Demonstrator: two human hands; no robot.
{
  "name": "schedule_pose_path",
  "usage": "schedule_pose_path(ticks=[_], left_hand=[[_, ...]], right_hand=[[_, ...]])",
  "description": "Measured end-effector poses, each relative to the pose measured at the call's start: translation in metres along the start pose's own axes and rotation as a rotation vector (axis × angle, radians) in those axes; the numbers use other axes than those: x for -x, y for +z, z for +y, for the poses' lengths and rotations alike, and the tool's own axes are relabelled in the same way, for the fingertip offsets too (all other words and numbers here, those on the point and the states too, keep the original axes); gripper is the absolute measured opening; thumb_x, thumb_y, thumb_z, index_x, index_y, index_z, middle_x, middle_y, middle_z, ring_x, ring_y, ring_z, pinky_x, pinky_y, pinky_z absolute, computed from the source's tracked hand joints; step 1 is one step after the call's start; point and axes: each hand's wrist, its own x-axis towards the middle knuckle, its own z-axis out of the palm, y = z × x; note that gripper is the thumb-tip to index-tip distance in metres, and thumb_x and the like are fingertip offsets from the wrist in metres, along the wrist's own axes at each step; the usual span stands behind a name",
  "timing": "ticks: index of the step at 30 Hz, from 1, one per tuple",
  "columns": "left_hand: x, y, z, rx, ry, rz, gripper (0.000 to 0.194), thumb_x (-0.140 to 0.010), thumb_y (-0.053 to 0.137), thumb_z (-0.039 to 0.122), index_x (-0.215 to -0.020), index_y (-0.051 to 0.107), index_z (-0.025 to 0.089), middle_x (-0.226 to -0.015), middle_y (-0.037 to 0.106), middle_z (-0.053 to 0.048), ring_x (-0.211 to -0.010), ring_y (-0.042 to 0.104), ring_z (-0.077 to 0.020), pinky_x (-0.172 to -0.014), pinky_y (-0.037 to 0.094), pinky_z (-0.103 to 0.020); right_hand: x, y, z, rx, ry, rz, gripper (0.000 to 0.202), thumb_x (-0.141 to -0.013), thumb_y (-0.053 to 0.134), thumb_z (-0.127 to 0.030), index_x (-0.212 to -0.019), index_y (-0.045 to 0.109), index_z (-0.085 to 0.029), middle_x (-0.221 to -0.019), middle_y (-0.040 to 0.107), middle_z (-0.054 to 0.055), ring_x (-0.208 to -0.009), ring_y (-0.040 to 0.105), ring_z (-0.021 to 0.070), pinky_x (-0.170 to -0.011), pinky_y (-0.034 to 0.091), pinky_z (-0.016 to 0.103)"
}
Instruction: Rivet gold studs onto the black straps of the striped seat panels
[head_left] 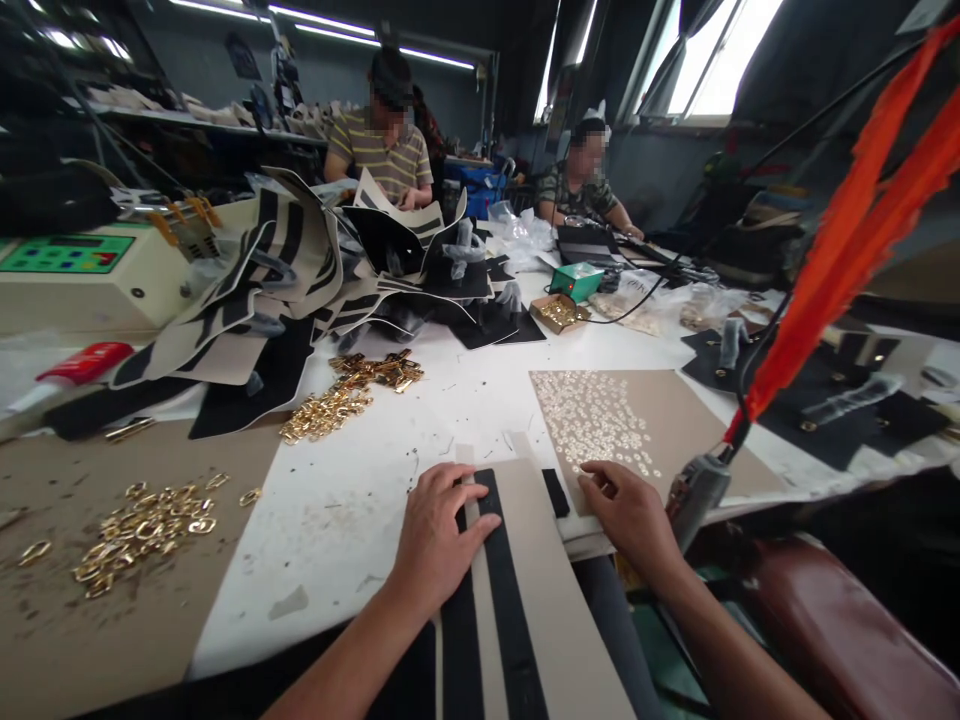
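Note:
A beige panel with black stripes (551,560) lies in front of me and hangs over the table's near edge. My left hand (439,540) rests on its left part, fingers spread and the thumb on a black stripe. Right of the panel, my right hand (630,515) is closed in a pinch at the near edge of a brown sheet. Many small pale gold rings (596,420) are spread over that sheet, just beyond the fingertips. Whatever is between those fingertips is too small or hidden to make out.
Gold oval rings (146,530) and a pile of gold hardware (326,405) lie at left. Behind them is a heap of striped panels (285,250). A soldering-iron-like tool (697,490) with an orange strip hangs at right. Two people sit across the table.

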Motion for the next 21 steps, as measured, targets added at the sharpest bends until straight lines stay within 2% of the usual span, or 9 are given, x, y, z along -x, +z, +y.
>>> schedule_pose_path(ticks=[3,6,10,15,21], left_hand=[[0.002,0.000,0.000,-0.030,0.014,0.017,0.024,-0.078,0.085,0.021,-0.100,0.076,0.026,-0.120,0.070,-0.005,-0.119,0.059,-0.0310,-0.104,0.048,-0.052],[0.003,0.000,0.000,-0.049,0.020,0.000,0.025,-0.079,0.085,0.021,-0.102,0.076,0.026,-0.114,0.070,-0.004,-0.114,0.060,-0.0300,-0.101,0.049,-0.051],[0.004,-0.001,-0.002,-0.045,0.019,0.011,0.025,-0.079,0.084,0.022,-0.102,0.076,0.027,-0.114,0.070,-0.004,-0.114,0.060,-0.0299,-0.099,0.048,-0.051],[0.005,-0.001,-0.003,-0.024,0.014,0.014,0.025,-0.078,0.085,0.022,-0.100,0.077,0.028,-0.113,0.071,-0.004,-0.113,0.061,-0.0301,-0.100,0.048,-0.051],[0.007,-0.002,0.001,0.012,-0.008,0.021,0.024,-0.077,0.087,0.025,-0.100,0.078,0.026,-0.114,0.072,-0.004,-0.115,0.061,-0.0293,-0.103,0.046,-0.050]], right_hand=[[-0.009,0.000,0.012,0.116,-0.021,-0.070,0.036,-0.095,0.054,-0.040,-0.115,0.074,-0.019,-0.097,0.075,0.007,-0.088,0.068,0.0235,-0.084,0.050,0.035],[-0.017,0.003,0.009,0.185,-0.033,-0.122,0.030,-0.095,0.053,-0.035,-0.109,0.076,-0.021,-0.100,0.075,0.007,-0.094,0.069,0.0241,-0.087,0.049,0.035],[-0.018,0.002,0.001,0.222,-0.042,-0.172,0.024,-0.093,0.055,-0.031,-0.093,0.077,-0.022,-0.093,0.076,0.005,-0.090,0.069,0.0227,-0.083,0.048,0.032],[-0.018,-0.006,-0.001,0.266,-0.039,-0.268,0.019,-0.088,0.061,-0.028,-0.088,0.079,-0.024,-0.083,0.077,0.001,-0.079,0.070,0.0195,-0.073,0.047,0.027],[-0.031,-0.011,-0.010,0.444,-0.109,-0.347,0.017,-0.085,0.063,-0.027,-0.079,0.078,-0.024,-0.081,0.077,0.003,-0.078,0.069,0.0219,-0.067,0.039,0.028]])
